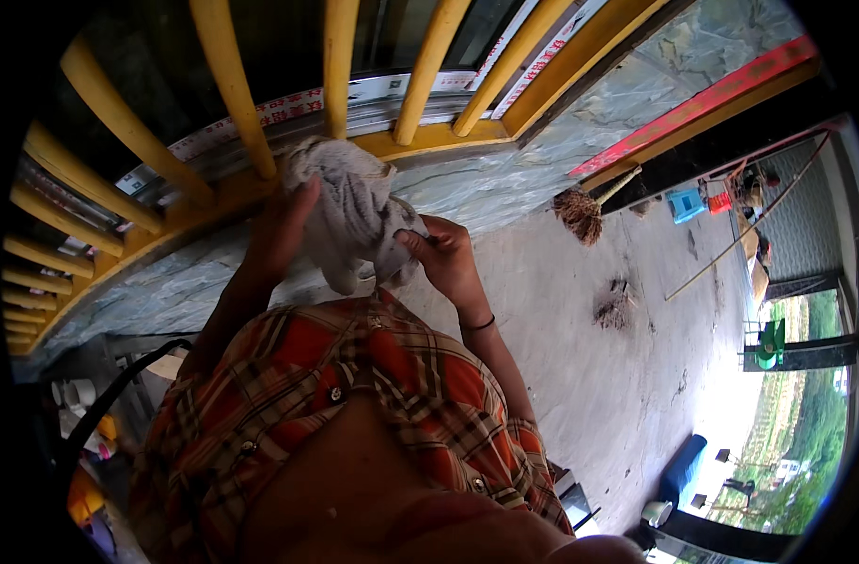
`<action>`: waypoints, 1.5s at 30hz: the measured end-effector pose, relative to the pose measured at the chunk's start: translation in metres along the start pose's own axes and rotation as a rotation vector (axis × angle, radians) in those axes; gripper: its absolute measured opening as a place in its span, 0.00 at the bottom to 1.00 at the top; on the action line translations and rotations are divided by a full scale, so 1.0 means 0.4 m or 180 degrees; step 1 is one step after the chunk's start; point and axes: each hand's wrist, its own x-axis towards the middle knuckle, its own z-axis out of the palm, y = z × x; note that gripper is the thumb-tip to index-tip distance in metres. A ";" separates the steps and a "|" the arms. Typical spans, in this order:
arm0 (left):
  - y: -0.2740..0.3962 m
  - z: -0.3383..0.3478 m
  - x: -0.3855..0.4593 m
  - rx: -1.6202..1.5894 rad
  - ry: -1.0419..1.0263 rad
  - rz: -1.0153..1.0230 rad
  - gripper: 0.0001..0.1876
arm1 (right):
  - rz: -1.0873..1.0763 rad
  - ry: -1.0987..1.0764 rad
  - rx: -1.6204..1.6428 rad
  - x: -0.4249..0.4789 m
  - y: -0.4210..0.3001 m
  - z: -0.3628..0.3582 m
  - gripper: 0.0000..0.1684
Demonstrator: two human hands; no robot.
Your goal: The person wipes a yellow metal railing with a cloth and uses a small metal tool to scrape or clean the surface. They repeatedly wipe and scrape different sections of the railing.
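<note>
A crumpled, stained grey-white cloth (352, 204) is bunched in front of my chest, close to the sill of a window with yellow bars. My right hand (447, 257) grips its right edge, with the thumb on top of the fabric. My left hand (288, 222) lies along the cloth's left side, slightly blurred; whether its fingers hold the fabric cannot be told. The cloth's lower end hangs in loose folds just above my plaid shirt (373, 345).
Yellow bars (337, 70) and their ledge (443, 141) stand close ahead over a stone-patterned wall (464, 187). To the right, a broom (581, 215) leans near a doorway, a debris pile (616, 307) lies on the concrete floor, and a long pole (746, 229) slants beyond.
</note>
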 end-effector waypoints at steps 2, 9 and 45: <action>0.022 0.073 0.003 -0.0183 -0.0008 -0.0031 0.21 | 0.0259 0.0061 0.0075 -0.028 0.004 -0.051 0.10; 0.028 0.221 0.045 0.0505 0.0093 0.0103 0.17 | 0.0211 0.0212 0.1074 0.011 0.016 -0.291 0.15; 0.014 0.290 0.004 0.1463 -0.0886 0.2180 0.13 | 0.0078 -0.0506 0.0620 0.025 -0.040 -0.133 0.25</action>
